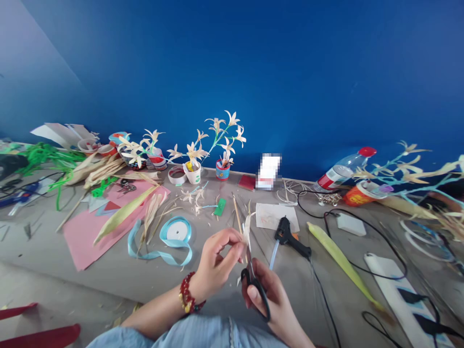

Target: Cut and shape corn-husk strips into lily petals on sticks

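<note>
My left hand (219,258) pinches a small pale piece of dried corn husk (247,228) between thumb and fingertips. In my right hand (273,295) is a pair of black-handled scissors (255,285), its blades pointing away from me and meeting the husk near my left fingertips. Whether the blades are parted is hard to make out. Just beyond my hands lie thin sticks (237,212). To the right rests a black glue gun (290,238) beside a sheet of white paper (270,215). A roll of light blue ribbon (176,234) lies left of my left hand.
Husk flowers stand in small cups (193,173) along the blue wall. Pink paper (83,237) with husks lies left. At right are a tilted plastic bottle (337,171), a long green husk (342,258), a power strip (389,280) and looping black cables.
</note>
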### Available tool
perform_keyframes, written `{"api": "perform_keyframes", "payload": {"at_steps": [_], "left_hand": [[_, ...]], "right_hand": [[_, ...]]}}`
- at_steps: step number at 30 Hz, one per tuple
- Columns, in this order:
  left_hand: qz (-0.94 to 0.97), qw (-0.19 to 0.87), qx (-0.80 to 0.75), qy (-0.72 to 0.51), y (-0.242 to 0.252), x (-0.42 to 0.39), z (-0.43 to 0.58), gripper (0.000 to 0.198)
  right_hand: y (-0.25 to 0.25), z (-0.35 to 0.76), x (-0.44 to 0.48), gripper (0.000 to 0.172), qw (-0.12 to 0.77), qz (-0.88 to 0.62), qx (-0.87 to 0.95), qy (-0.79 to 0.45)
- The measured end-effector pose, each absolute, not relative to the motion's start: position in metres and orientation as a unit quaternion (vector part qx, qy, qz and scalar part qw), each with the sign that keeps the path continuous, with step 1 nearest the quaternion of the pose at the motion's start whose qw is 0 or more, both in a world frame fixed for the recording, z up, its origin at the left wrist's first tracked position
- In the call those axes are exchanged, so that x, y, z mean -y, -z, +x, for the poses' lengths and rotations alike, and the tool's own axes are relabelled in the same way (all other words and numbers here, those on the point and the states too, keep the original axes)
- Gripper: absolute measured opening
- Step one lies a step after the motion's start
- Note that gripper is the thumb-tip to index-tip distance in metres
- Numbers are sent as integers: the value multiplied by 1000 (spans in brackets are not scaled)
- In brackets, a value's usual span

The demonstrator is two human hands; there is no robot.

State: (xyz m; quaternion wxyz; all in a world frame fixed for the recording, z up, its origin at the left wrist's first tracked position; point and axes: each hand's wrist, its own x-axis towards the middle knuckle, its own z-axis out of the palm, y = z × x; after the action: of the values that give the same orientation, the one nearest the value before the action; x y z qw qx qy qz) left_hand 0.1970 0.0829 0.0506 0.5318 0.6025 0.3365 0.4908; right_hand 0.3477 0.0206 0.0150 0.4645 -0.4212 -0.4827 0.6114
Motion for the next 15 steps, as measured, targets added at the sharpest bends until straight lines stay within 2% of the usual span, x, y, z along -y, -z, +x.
{"api": "perform_keyframes", "payload": {"at_steps": [4, 15], "left_hand": [[605, 531, -343, -484, -47, -85, 196, 23], [614, 517, -342, -489, -47, -81, 199, 22]], "right_hand": [[-23, 347, -21, 53, 463, -422, 495, -602], [-15, 348, -23, 49, 460, -444, 491, -592]]}}
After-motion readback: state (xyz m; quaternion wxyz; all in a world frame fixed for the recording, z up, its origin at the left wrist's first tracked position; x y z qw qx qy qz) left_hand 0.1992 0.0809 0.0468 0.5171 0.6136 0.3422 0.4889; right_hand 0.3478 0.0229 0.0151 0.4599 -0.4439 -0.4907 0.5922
